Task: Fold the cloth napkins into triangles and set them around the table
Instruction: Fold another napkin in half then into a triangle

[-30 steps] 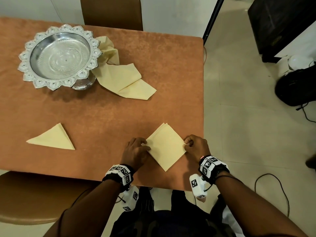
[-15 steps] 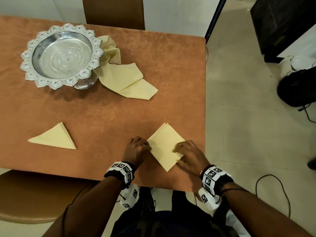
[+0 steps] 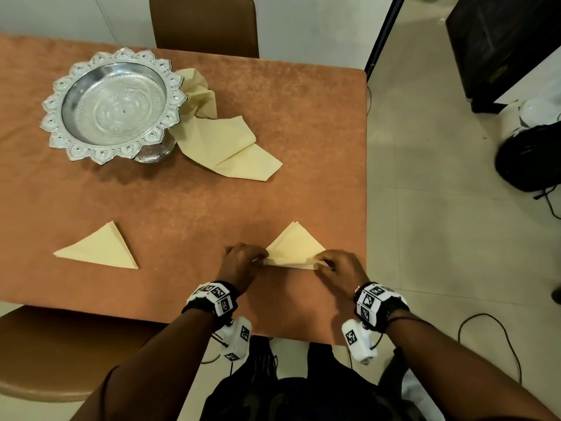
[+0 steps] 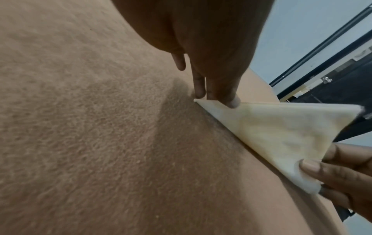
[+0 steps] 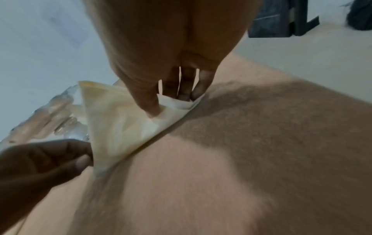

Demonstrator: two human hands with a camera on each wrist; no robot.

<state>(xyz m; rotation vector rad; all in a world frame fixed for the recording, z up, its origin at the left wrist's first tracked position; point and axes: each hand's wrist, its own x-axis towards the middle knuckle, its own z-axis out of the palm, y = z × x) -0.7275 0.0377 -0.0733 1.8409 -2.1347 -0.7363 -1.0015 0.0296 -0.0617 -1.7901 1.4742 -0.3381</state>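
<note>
A pale yellow napkin [image 3: 294, 246] lies near the table's front right, folded into a triangle that points away from me. My left hand [image 3: 261, 260] pinches its left corner and my right hand [image 3: 321, 264] pinches its right corner, both at the ends of the near fold. The left wrist view has my left fingertips [image 4: 231, 101] on the napkin's corner [image 4: 281, 132], whose upper layer stands raised off the table. My right thumb and fingers [image 5: 153, 109] grip the cloth [image 5: 120, 127]. A finished triangle napkin [image 3: 100, 250] lies at the front left.
A silver pedestal tray [image 3: 54, 117] stands at the back left, with loose unfolded napkins [image 3: 218, 141] beside it. Brown chairs [image 3: 203, 25] stand at the far side and at my near left. The table's right edge [image 3: 365, 208] is close to my right hand.
The napkin lay as a diamond. Its near corner has been lifted and folded away from me, which makes a triangle. My right hand moved to the near corner and now holds the right end of the fold.
</note>
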